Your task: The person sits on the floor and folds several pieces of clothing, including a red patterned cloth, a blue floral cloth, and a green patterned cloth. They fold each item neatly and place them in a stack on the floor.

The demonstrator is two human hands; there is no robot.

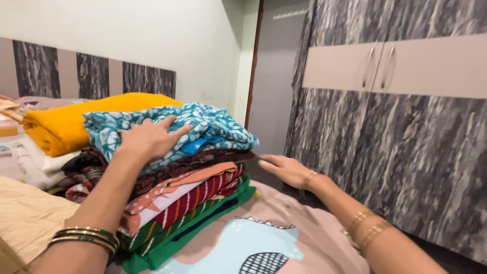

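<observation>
The left hand lies flat, fingers spread, steadying the folded clothes stack on the bed, while the right hand, open and empty, reaches beside it.

Setting: we record a home bedroom. Evidence: a bed with a pink printed sheet and a panelled headboard against a plain wall; a tall wardrobe with marbled grey doors and metal handles just beside it; stacks of folded clothes on the bed.
</observation>
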